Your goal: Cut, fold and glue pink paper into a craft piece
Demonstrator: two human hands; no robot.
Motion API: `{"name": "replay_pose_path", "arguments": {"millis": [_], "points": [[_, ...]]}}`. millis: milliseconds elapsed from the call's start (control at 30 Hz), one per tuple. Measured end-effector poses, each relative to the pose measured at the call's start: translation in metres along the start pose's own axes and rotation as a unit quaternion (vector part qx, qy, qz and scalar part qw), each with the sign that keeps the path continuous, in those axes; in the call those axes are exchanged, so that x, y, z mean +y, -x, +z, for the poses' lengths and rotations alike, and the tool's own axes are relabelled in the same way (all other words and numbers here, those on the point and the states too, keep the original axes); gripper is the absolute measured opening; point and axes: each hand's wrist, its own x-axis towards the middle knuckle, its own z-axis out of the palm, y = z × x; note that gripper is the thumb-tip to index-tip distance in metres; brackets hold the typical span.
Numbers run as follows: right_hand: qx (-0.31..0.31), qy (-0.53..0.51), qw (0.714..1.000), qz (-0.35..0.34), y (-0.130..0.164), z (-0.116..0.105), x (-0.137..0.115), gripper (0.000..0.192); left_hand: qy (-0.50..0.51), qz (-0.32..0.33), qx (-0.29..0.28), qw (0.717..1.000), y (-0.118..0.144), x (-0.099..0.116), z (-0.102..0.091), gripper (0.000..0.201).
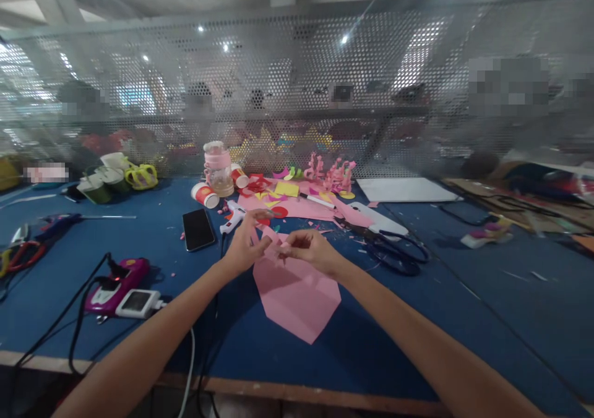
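Note:
Both my hands meet over the blue table, pinching the top of a pink paper sheet (pixel 297 297) that lies in front of me. My left hand (pixel 245 245) grips a narrow folded strip at the sheet's upper edge with thumb and fingers. My right hand (pixel 309 248) pinches the same pink edge just to the right, fingers curled. The sheet's lower part is cut to a point toward me. A white glue gun (pixel 233 216) lies just beyond my left hand.
A black phone (pixel 198 229) lies left of my hands, black scissors (pixel 394 252) to the right. Pink paper scraps, paper figures (pixel 336 174), cups (pixel 204 194) and a jar (pixel 218 167) crowd the back. Cables, a magenta device (pixel 118 279) and a white charger sit at left. A perforated screen closes off the far side.

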Motion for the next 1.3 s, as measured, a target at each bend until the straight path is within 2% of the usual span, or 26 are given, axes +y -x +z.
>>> {"name": "replay_pose_path", "arguments": {"millis": [100, 167, 333, 500, 600, 667, 733, 800, 900, 1000, 1133, 1300], "points": [[0.009, 0.048, 0.999, -0.003, -0.001, -0.01, 0.003, 0.02, 0.139, -0.123, -0.116, 0.976, -0.003, -0.004, -0.002, 0.022], [0.02, 0.109, 0.994, -0.01, -0.002, -0.017, 0.005, 0.018, 0.198, -0.167, -0.135, 0.956, -0.004, -0.005, -0.003, 0.023], [0.061, 0.281, 0.955, -0.073, -0.004, -0.025, 0.007, 0.009, 0.247, -0.183, -0.107, 0.945, -0.007, -0.005, -0.004, 0.032], [0.113, 0.334, 0.931, -0.099, -0.003, -0.024, 0.006, 0.008, 0.149, -0.172, -0.03, 0.973, -0.007, -0.009, 0.0, 0.037], [0.145, 0.315, 0.935, -0.079, -0.003, -0.023, 0.006, 0.009, 0.027, -0.104, 0.031, 0.994, -0.005, -0.008, -0.002, 0.028], [0.148, 0.289, 0.944, -0.055, -0.003, -0.021, 0.007, 0.008, -0.071, -0.017, 0.068, 0.995, -0.003, -0.006, -0.003, 0.023], [0.155, 0.272, 0.949, -0.036, -0.003, -0.018, 0.007, 0.006, -0.155, 0.097, 0.088, 0.979, 0.0, -0.004, -0.005, 0.02], [0.179, 0.266, 0.947, -0.026, -0.004, -0.016, 0.008, 0.004, -0.219, 0.208, 0.088, 0.949, 0.003, -0.002, -0.005, 0.015], [0.223, 0.275, 0.935, -0.02, -0.005, -0.013, 0.011, 0.006, -0.284, 0.313, 0.06, 0.904, 0.008, 0.005, -0.002, 0.006], [0.247, 0.281, 0.927, -0.015, -0.005, -0.012, 0.013, 0.01, -0.308, 0.362, 0.048, 0.879, 0.012, 0.012, 0.002, 0.004], [0.258, 0.245, 0.935, -0.008, -0.005, -0.013, 0.016, 0.01, -0.312, 0.383, 0.053, 0.868, 0.014, 0.018, 0.006, 0.017], [0.254, 0.091, 0.963, 0.024, -0.007, -0.012, 0.022, 0.01, -0.316, 0.386, 0.036, 0.866, 0.015, 0.017, 0.008, 0.026]]}}
